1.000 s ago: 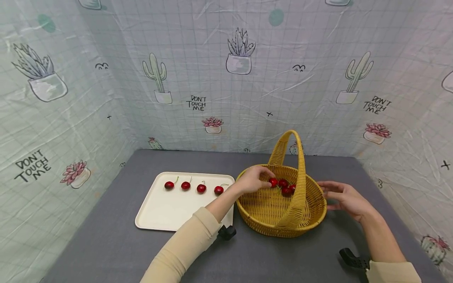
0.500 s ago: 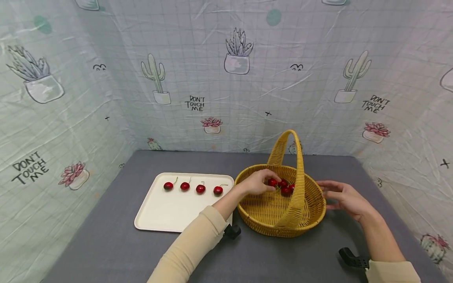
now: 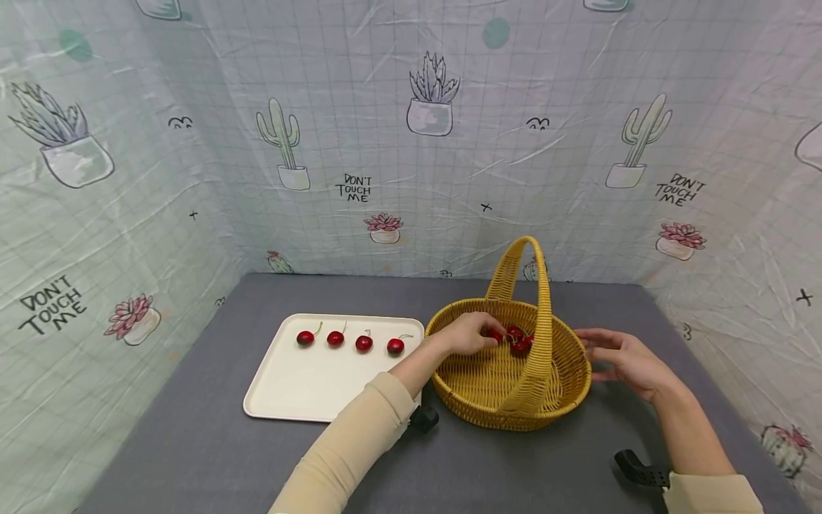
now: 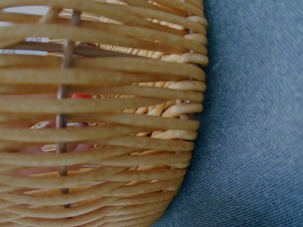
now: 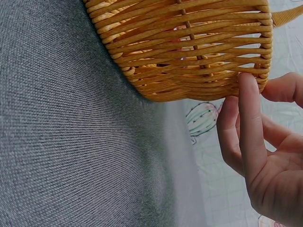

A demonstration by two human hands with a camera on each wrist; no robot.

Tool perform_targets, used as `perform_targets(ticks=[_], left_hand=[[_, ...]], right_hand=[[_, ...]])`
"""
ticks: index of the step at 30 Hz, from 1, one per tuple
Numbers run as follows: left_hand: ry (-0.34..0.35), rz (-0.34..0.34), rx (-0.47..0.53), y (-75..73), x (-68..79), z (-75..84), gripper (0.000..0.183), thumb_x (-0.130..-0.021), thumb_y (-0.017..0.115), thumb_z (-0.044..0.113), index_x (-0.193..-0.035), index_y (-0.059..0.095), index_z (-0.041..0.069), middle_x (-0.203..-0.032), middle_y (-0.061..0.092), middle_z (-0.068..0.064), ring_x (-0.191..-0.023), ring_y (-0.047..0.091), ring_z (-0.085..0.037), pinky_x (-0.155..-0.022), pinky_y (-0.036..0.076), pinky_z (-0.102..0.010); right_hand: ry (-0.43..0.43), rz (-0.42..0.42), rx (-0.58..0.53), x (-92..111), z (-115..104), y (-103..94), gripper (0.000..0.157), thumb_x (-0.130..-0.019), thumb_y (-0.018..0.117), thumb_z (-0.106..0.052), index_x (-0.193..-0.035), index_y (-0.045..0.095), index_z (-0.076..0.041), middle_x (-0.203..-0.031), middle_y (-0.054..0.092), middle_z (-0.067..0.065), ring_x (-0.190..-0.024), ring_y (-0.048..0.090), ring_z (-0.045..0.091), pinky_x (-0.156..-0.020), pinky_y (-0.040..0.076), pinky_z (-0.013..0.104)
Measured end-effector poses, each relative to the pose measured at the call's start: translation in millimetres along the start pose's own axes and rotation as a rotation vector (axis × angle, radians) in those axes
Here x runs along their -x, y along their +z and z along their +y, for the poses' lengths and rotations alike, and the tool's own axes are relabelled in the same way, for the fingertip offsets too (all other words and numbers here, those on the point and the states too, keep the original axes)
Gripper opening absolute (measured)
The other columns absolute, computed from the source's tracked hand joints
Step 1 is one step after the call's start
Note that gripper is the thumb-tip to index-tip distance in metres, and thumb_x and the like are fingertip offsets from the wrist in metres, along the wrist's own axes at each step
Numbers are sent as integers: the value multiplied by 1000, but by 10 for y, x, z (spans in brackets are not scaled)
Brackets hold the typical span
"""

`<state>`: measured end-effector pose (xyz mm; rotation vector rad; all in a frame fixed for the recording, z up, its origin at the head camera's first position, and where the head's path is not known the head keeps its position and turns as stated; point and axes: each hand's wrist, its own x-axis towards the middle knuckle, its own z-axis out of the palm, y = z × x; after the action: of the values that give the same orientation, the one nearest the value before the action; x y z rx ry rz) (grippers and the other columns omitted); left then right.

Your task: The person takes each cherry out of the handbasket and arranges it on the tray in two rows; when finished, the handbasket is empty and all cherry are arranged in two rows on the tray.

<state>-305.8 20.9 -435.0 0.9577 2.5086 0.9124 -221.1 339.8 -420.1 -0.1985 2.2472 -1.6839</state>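
Observation:
In the head view my left hand [image 3: 467,335] reaches into a yellow wicker basket [image 3: 478,417] with a tall arched handle. Its thumb and fingertips pinch a red cherry [image 3: 494,334], partly covered by the fingers. More cherries [image 3: 521,345] lie close together just to its right, under the handle. My right hand [image 3: 632,363] touches the basket's right side from outside; in the right wrist view, fingertips [image 5: 248,84] rest against the weave and at the rim. The weave [image 4: 104,104] hides most of my left hand in the left wrist view, where a bit of red shows through.
A cream rectangular tray [image 3: 295,385] stands left of the basket on the grey tabletop [image 3: 212,442]. Along its back part several stemmed cherries [image 3: 335,339] form a row. A printed cloth [image 3: 359,93] with cactus drawings encloses the table at the back and sides.
My left hand has moved slightly right and down over the cherries in the basket, its fingers closing around one. The right hand keeps its place at the basket's side.

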Motion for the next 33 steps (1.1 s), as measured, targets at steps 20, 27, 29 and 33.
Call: perform_targets(ticks=[20, 27, 29, 33], left_hand=[[-6, 18, -31, -48, 127, 21, 23, -97, 72, 6, -116, 78, 16, -119, 71, 5, -101, 62, -11, -83, 49, -26], [26, 37, -42, -80, 171, 18, 21, -96, 75, 9, -116, 77, 12, -112, 72, 5, -92, 62, -7, -79, 49, -23], [31, 43, -37, -85, 178, 12, 20, -95, 76, 10, -115, 77, 12, -110, 72, 6, -90, 62, -6, -79, 48, -22], [40, 48, -3, -106, 209, 27, 21, -95, 76, 10, -116, 76, 10, -109, 71, 6, -90, 62, -6, -78, 49, -22]], right_hand=[[6, 4, 4, -3, -2, 20, 61, -106, 58, -17, -154, 32, 12, -146, 44, 28, -106, 63, 7, -84, 58, 47], [12, 8, 6, -6, -9, 25, 62, -106, 58, -16, -154, 31, 11, -147, 44, 29, -106, 63, 7, -83, 58, 47], [14, 8, 6, -6, -8, 24, 62, -106, 58, -17, -154, 31, 11, -147, 43, 29, -106, 63, 7, -84, 58, 47], [18, 10, 7, -7, -5, 19, 62, -106, 58, -16, -154, 31, 11, -148, 42, 30, -106, 63, 7, -84, 58, 47]])
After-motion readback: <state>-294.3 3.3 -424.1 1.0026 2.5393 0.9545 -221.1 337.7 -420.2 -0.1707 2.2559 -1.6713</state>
